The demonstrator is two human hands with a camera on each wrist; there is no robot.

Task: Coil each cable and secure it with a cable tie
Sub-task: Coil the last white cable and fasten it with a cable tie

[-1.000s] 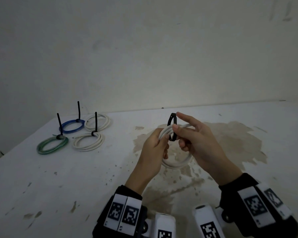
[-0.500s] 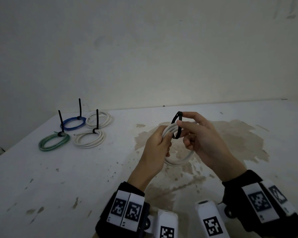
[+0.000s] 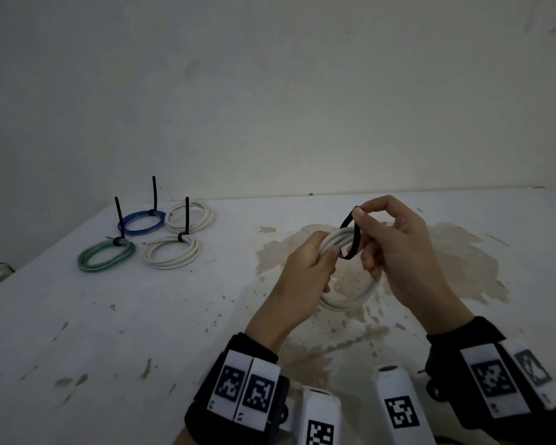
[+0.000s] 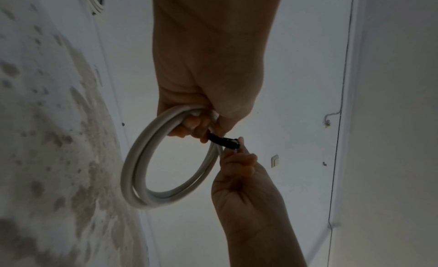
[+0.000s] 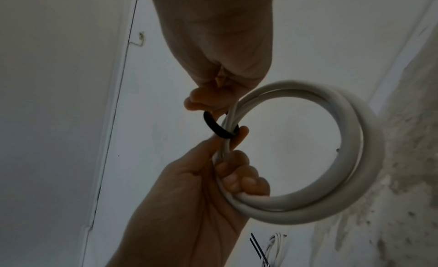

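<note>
A white cable coil [image 3: 350, 301] hangs in the air over the stained table [image 3: 174, 316]. My left hand [image 3: 329, 252] grips its upper left part, fingers curled round the strands [image 5: 237, 184]. A black cable tie [image 3: 350, 240] loops around the coil's top, still wide and slack. My right hand [image 3: 358, 213] pinches the top of that loop between thumb and forefinger. In the left wrist view the cable tie [image 4: 224, 140] crosses the coil [image 4: 142, 168] just below my left fingers. In the right wrist view the tie [image 5: 214, 127] circles the strands of the coil [image 5: 355, 158].
At the table's far left lie several tied coils: a blue one [image 3: 141, 222], a green one [image 3: 106, 255] and two white ones [image 3: 188, 216] [image 3: 172, 253], with black tie tails standing up. A wall rises behind the table. The table's left edge runs diagonally.
Both hands and the coil have drifted a little to the right. The tie loop has tilted, and my right thumb and forefinger now pinch its top.
</note>
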